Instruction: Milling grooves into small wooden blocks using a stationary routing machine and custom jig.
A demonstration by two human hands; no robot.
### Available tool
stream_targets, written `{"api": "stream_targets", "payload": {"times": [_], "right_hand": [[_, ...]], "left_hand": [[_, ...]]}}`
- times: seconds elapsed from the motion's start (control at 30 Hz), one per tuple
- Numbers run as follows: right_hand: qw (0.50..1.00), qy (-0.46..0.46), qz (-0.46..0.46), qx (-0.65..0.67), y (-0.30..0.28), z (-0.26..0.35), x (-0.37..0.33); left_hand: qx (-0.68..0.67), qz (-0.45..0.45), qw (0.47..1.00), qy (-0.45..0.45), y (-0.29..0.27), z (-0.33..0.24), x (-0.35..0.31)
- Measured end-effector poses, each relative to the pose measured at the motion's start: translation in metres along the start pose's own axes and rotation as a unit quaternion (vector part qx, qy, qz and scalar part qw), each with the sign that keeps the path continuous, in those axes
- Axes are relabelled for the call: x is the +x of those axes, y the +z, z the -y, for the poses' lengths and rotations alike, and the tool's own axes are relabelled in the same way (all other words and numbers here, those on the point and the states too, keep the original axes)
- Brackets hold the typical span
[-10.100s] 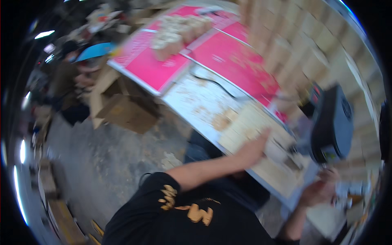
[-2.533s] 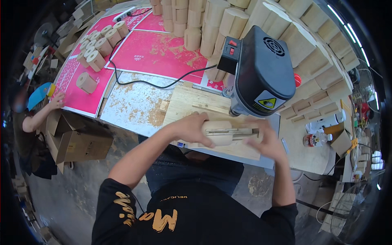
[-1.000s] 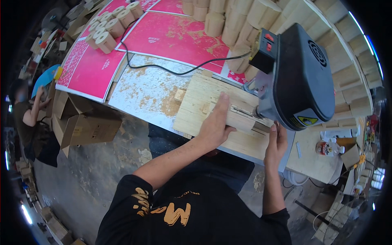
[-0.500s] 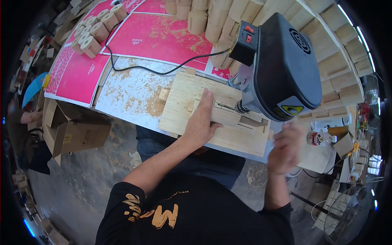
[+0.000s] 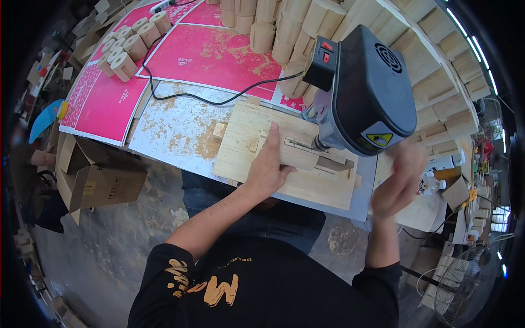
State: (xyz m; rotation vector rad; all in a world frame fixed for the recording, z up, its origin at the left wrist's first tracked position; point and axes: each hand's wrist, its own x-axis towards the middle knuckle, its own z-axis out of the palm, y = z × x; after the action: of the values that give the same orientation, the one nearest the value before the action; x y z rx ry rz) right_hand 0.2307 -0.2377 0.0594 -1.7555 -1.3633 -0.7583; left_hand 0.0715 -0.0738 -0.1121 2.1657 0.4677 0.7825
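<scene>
My left hand (image 5: 266, 164) lies across the end of a pale wooden block (image 5: 298, 155), thumb on the near side and fingers on the far side, gripping it on a wooden jig board (image 5: 235, 147). A narrow slot runs along the block's top. Over it stands a black benchtop drill press (image 5: 374, 87), its chuck (image 5: 320, 143) right above the slot; I cannot tell how deep the bit sits. My right hand (image 5: 402, 177) is raised and curled beside the machine's right side, smeared by motion. Whatever it may hold is hidden.
Slotted wooden cylinders (image 5: 124, 66) stand on pink sheets (image 5: 213, 54) at the far left. More wooden pieces (image 5: 322, 19) are stacked behind the drill. A black cord (image 5: 205, 101) crosses the sawdust-covered table (image 5: 169, 117). At left is an open cardboard box (image 5: 112, 183); at right, a bottle (image 5: 432, 183).
My right hand has moved right and slightly up, away from below the drill housing. The view has shifted a little. My left hand stays on the block.
</scene>
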Motion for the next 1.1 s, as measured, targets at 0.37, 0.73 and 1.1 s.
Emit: {"api": "stream_targets", "payload": {"times": [0.37,0.73,1.1], "right_hand": [[0.994,-0.01,-0.053,0.099,0.017,0.005,-0.041],[0.989,-0.109,0.008,0.104,0.024,-0.024,-0.062],[0.945,0.117,0.296,0.076,0.014,-0.045,-0.068]], "left_hand": [[-0.024,0.006,1.0,-0.001,0.032,-0.015,-0.002],[-0.035,0.08,0.996,-0.033,-0.002,-0.022,0.028],[0.049,0.453,0.875,-0.163,-0.074,-0.028,0.061]]}}
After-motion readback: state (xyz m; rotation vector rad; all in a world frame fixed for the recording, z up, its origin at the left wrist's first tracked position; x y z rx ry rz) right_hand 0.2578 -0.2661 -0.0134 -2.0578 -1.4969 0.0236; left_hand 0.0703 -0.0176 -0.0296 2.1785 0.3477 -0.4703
